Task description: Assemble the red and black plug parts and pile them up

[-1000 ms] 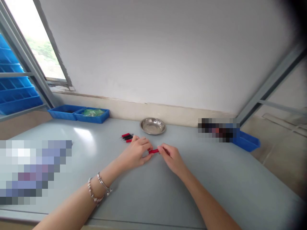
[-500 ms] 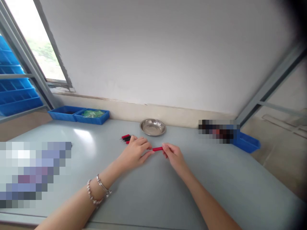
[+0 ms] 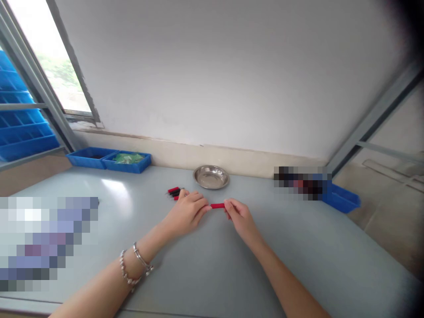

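A slim red rod-shaped piece [image 3: 217, 206] is stretched between my two hands, just above the grey table [image 3: 212, 260]. My right hand [image 3: 239, 215] pinches its right end between thumb and fingers. At the other end, the thumb and fingertips of my left hand [image 3: 190, 210] are closed on the tip, which they hide. Beside the knuckles of my left hand lie several similar red and black rods [image 3: 174, 192] with thin metallic tips. My left hand and wrist partly cover that group.
Behind my hands a shiny round metal dish [image 3: 211, 177] sits near the wall. Two blue trays [image 3: 127, 167] stand at the back left, one with green plastic in it. Another blue tray [image 3: 342, 198] is at the right edge, beside a blurred-out patch. A second blurred patch covers the table's left side.
The fingers of my left hand have closed onto the left tip of the red rod, which showed between them before. My right hand keeps its pinch and has hardly moved.
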Action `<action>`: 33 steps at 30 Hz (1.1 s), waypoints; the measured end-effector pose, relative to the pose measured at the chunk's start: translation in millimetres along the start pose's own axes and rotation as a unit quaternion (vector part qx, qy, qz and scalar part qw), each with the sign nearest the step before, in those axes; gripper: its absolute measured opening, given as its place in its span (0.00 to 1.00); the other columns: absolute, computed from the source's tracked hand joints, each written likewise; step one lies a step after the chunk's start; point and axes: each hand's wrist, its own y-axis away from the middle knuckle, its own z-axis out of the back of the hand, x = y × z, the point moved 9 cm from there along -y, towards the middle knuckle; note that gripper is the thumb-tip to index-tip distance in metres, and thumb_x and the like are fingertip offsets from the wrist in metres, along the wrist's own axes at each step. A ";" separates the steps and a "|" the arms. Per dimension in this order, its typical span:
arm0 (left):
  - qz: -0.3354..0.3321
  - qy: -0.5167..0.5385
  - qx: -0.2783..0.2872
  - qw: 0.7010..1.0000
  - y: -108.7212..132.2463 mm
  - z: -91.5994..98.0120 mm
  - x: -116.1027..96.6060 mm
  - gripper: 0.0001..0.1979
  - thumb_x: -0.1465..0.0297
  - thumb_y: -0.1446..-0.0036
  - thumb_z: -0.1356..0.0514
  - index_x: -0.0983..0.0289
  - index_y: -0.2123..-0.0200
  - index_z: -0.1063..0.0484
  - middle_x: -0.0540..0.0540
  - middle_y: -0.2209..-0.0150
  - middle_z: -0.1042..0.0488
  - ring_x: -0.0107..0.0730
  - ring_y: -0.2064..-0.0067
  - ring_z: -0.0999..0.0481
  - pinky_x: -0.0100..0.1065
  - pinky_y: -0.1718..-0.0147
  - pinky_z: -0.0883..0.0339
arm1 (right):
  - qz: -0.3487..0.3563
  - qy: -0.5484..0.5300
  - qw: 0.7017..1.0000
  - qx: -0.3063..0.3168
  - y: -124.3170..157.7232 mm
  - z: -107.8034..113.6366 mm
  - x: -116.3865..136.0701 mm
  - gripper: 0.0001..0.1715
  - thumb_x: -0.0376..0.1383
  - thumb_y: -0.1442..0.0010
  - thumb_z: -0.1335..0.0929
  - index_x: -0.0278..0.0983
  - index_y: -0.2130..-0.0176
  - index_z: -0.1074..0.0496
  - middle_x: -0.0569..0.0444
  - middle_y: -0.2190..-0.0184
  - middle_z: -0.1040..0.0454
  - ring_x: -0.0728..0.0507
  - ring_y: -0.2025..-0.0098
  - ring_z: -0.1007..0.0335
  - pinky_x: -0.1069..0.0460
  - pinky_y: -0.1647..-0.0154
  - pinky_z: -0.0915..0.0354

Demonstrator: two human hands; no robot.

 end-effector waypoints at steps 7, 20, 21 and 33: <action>0.016 0.013 0.002 1.000 0.0 -3.0 7.9 0.18 0.64 0.38 0.58 0.65 0.71 0.35 0.52 0.72 0.33 0.29 0.69 0.36 0.34 0.67 0.53 | 0.041 0.019 0.999 0.014 0.8 -1.7 8.7 0.17 0.46 0.43 0.42 0.37 0.75 0.41 0.60 0.83 0.45 0.51 0.79 0.48 0.56 0.79 0.48; 0.027 0.026 0.001 0.999 0.3 -5.5 15.7 0.18 0.64 0.38 0.59 0.65 0.71 0.35 0.52 0.72 0.32 0.29 0.70 0.36 0.34 0.66 0.51 | 0.025 -0.027 0.999 0.024 0.2 0.6 7.0 0.11 0.42 0.47 0.37 0.37 0.68 0.37 0.56 0.78 0.30 0.50 0.77 0.39 0.55 0.76 0.42; 0.027 0.026 0.002 0.999 0.3 -5.4 15.6 0.19 0.64 0.38 0.59 0.65 0.71 0.35 0.52 0.72 0.32 0.29 0.70 0.36 0.34 0.67 0.51 | 0.016 -0.035 0.999 0.026 0.6 0.1 6.5 0.12 0.43 0.47 0.36 0.37 0.68 0.37 0.56 0.78 0.30 0.50 0.78 0.39 0.55 0.76 0.42; 0.011 0.038 0.002 0.999 0.5 -6.3 9.9 0.18 0.64 0.38 0.59 0.64 0.69 0.34 0.52 0.71 0.31 0.29 0.69 0.35 0.34 0.67 0.50 | -0.011 -0.091 0.996 0.012 0.4 2.5 4.1 0.14 0.45 0.49 0.35 0.36 0.71 0.36 0.56 0.78 0.29 0.52 0.81 0.41 0.55 0.79 0.42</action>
